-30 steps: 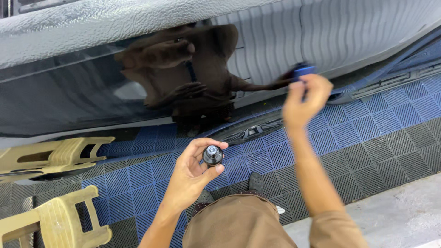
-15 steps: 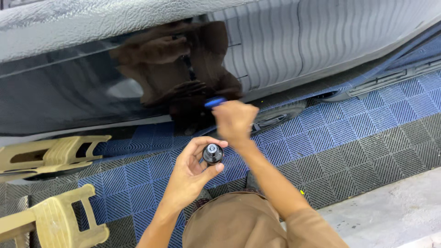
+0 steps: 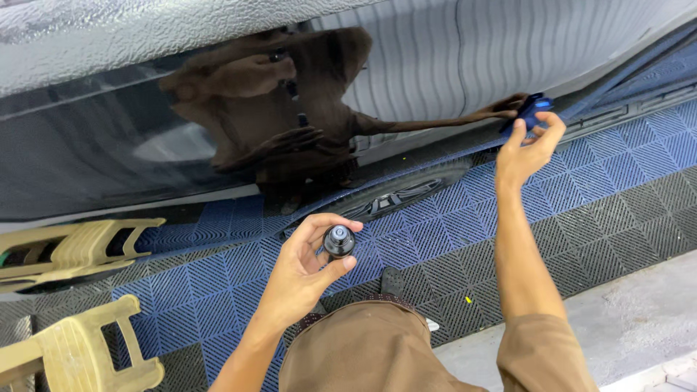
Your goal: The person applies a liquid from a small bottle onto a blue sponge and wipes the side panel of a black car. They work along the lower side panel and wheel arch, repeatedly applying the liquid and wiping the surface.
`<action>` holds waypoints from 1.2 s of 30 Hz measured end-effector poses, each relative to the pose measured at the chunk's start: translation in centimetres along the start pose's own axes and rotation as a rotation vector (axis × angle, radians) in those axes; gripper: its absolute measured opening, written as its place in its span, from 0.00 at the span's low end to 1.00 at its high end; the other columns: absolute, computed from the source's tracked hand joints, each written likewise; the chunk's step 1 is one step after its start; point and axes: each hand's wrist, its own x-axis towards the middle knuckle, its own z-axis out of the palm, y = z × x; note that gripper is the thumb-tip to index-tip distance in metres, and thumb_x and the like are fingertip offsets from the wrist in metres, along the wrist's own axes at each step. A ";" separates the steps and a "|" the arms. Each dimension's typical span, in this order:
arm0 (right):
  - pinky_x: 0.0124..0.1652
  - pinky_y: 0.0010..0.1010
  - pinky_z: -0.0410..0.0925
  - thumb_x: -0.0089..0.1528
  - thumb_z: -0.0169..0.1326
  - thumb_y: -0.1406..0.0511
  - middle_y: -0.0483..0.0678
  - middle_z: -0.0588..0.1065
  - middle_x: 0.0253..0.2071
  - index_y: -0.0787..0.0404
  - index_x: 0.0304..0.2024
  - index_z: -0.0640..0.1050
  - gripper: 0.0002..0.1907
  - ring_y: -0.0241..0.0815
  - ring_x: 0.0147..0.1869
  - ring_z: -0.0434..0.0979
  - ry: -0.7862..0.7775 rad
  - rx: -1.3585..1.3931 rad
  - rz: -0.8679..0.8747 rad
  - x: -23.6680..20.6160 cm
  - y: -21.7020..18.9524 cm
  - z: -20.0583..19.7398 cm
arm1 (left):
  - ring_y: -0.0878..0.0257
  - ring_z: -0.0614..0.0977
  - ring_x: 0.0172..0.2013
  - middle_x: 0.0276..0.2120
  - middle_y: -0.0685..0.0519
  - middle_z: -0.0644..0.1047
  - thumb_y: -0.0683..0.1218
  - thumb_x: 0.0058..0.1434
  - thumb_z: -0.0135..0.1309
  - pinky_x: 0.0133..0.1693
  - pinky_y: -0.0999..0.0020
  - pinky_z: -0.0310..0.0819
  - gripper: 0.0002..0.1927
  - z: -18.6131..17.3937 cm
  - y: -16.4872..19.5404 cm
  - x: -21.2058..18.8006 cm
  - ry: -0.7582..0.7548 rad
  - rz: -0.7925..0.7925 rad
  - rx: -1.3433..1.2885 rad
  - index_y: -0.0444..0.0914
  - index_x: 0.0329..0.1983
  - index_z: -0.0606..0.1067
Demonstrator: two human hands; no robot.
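My left hand (image 3: 308, 265) is shut on a small dark bottle (image 3: 338, 242), held upright in front of me over the floor tiles. My right hand (image 3: 528, 149) reaches out to the right and presses a small blue applicator pad (image 3: 534, 110) against the lower edge of a glossy dark car body panel (image 3: 109, 152). The panel mirrors my arms and torso.
Blue and grey grid floor tiles (image 3: 581, 210) run along the car's side. A beige plastic stool (image 3: 80, 356) stands at the lower left, and its reflection shows in the panel above. Pale concrete floor (image 3: 639, 319) lies at the lower right. My knees fill the bottom centre.
My right hand with the blue pad came in close to the bottle, then swung back out right to the panel's lower edge. The left hand stayed still with the bottle.
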 end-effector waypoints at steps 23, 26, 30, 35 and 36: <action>0.48 0.37 0.58 0.59 0.54 0.63 0.37 0.73 0.45 0.51 0.55 0.79 0.20 0.37 0.43 0.70 -0.671 0.112 -1.189 -26.0 -31.6 14.2 | 0.62 0.75 0.55 0.55 0.49 0.77 0.34 0.57 0.60 0.57 0.63 0.73 0.22 -13.7 -1.9 -12.5 0.227 0.115 -0.111 0.35 0.55 0.72; 0.46 0.36 0.58 0.61 0.53 0.62 0.38 0.72 0.44 0.51 0.56 0.77 0.19 0.37 0.42 0.70 -0.698 0.095 -1.372 -25.2 -34.3 14.8 | 0.63 0.75 0.56 0.55 0.49 0.76 0.34 0.57 0.60 0.58 0.64 0.72 0.22 -15.8 -3.2 -14.5 0.271 0.153 -0.122 0.35 0.55 0.71; 0.38 0.39 0.55 0.61 0.53 0.62 0.41 0.76 0.46 0.52 0.49 0.78 0.14 0.40 0.40 0.70 -0.686 0.132 -1.410 -20.7 -39.3 16.1 | 0.63 0.75 0.55 0.55 0.49 0.76 0.34 0.58 0.61 0.59 0.64 0.71 0.23 -18.5 -3.9 -16.0 0.309 0.200 -0.131 0.35 0.56 0.71; 0.49 0.43 0.57 0.65 0.50 0.71 0.43 0.74 0.49 0.55 0.52 0.76 0.14 0.46 0.48 0.69 -0.417 0.167 -1.372 -14.9 -43.5 18.7 | 0.62 0.75 0.58 0.56 0.49 0.76 0.36 0.58 0.61 0.61 0.63 0.71 0.22 -20.3 -4.5 -17.2 0.329 0.216 -0.143 0.36 0.55 0.71; 0.49 0.43 0.57 0.65 0.50 0.72 0.44 0.74 0.49 0.57 0.53 0.75 0.14 0.46 0.48 0.69 -0.379 0.221 -1.378 -14.7 -43.6 18.9 | 0.62 0.75 0.59 0.56 0.49 0.76 0.36 0.58 0.62 0.62 0.63 0.71 0.22 -20.6 -4.5 -17.2 0.324 0.224 -0.143 0.36 0.55 0.71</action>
